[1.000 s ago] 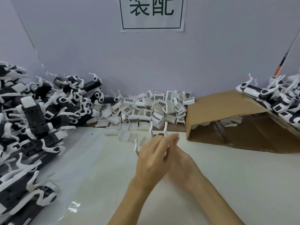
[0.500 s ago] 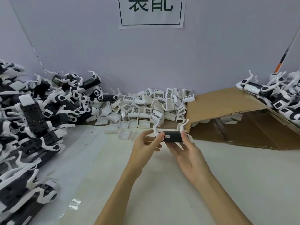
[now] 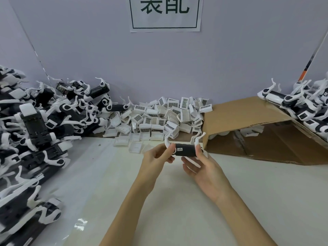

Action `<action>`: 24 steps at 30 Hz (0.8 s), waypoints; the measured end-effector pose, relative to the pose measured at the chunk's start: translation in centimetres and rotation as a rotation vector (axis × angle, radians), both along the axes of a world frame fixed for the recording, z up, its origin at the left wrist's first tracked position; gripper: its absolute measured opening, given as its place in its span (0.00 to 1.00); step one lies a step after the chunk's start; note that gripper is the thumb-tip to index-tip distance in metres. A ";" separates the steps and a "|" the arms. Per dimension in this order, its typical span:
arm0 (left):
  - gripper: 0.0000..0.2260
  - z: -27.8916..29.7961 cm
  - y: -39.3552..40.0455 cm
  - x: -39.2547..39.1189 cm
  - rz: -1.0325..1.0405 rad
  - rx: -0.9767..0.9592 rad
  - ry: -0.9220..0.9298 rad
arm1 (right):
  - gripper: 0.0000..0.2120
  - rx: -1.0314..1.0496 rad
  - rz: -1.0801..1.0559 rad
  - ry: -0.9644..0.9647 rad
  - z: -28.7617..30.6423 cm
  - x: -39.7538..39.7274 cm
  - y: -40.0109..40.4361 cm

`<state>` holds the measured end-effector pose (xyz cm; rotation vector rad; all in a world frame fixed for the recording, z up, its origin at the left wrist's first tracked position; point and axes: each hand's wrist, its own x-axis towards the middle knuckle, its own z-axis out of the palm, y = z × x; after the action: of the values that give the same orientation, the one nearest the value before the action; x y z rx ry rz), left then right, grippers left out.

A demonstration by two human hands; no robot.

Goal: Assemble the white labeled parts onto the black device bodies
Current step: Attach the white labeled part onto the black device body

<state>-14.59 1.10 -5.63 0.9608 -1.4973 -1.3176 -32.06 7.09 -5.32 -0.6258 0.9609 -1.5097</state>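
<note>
black device body (image 3: 185,152) was held level above table (image 3: 177,201), just before heap of white labeled parts (image 3: 168,118). left hand (image 3: 156,158) pinched its left end; right hand (image 3: 205,167) gripped right end, thumb on top.

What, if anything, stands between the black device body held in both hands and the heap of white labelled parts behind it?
Nothing visible does. The black device body, held by the left hand and right hand, sits just before the heap of white labelled parts.
</note>
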 end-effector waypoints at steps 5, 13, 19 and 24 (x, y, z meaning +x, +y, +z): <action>0.30 0.6 -0.1 0.9 -0.199 0.252 0.182 | 0.22 -0.005 0.134 0.090 -0.1 -1.0 0.3; 0.38 0.2 -0.9 1.6 -0.303 0.452 0.367 | 0.33 -0.108 0.462 0.020 0.3 -3.3 1.0; 0.25 0.3 -1.2 2.2 -0.279 0.308 0.192 | 0.18 -0.042 0.345 0.033 0.9 -2.9 1.0; 0.14 -0.2 -0.6 1.1 -0.223 0.115 0.082 | 0.14 -0.176 0.069 0.445 0.6 -0.9 1.0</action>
<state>-13.50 0.45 -5.81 0.8182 -1.5119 -1.5991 -32.93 8.05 -4.76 -1.1435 1.1316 -1.4309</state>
